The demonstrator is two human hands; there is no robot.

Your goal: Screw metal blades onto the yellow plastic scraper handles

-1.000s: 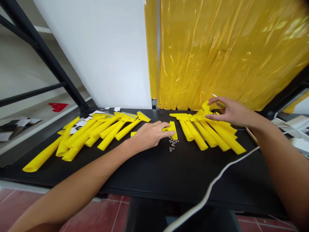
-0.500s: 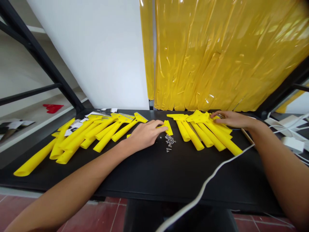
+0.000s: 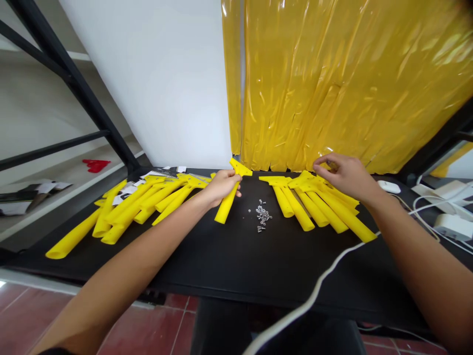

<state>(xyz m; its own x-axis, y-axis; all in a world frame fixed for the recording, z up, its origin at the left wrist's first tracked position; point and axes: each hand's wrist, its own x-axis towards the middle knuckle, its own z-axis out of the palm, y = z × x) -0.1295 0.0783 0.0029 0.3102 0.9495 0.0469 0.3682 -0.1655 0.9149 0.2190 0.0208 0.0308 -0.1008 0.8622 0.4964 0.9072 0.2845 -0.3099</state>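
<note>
My left hand [image 3: 222, 186] is closed around the neck of a yellow plastic scraper [image 3: 226, 204], with its wide head up and its hollow handle end toward me. My right hand [image 3: 342, 172] is raised just above the right group of yellow scrapers [image 3: 306, 202]; thumb and forefinger are apart, and nothing shows between them. The other fingers are partly hidden. On the black table between the hands lies a small heap of screws and nuts [image 3: 263, 215]. More yellow scrapers [image 3: 127, 207], some with metal blades, lie piled left of my left hand.
A white cable [image 3: 318, 291] crosses the table's right front. White adapters [image 3: 449, 226] and a small white device [image 3: 388, 187] lie at the right. Printed cards [image 3: 125, 192] lie behind the left pile. A yellow plastic curtain [image 3: 314, 88] and white panel [image 3: 158, 88] stand behind.
My left hand has lifted the scraper and turned it upright, away from the screws. My right hand has risen off the right group of scrapers. The view has shifted slightly.
</note>
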